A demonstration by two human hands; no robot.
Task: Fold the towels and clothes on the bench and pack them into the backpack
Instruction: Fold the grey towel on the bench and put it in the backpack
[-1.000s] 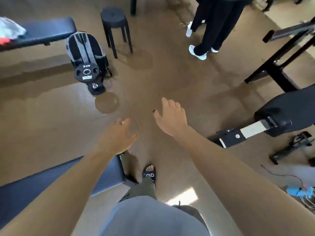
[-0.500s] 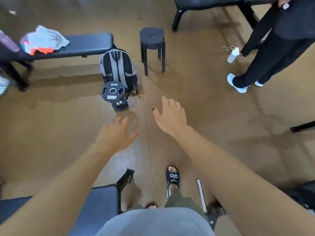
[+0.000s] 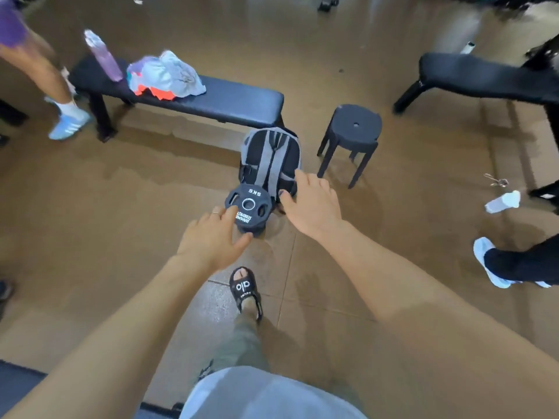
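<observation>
A grey and black backpack (image 3: 270,160) stands on the floor against the end of a black padded bench (image 3: 230,101). On the bench lies a crumpled heap of towels and clothes (image 3: 166,77), white, grey and orange. My left hand (image 3: 211,237) and my right hand (image 3: 311,204) are stretched out in front of me with relaxed fingers, holding nothing. Both hover in front of the backpack, well above the floor.
A black 5 kg weight plate (image 3: 248,207) leans against the backpack's front. A black stool (image 3: 352,137) stands to its right, with another bench (image 3: 484,77) beyond. A purple bottle (image 3: 104,55) sits on the near bench. Other people's legs are at far left (image 3: 60,95) and right (image 3: 520,264).
The view has swung left and closer: the backpack, weight plate and bench with clothes now lie straight ahead. Both hands stay outstretched and empty.
</observation>
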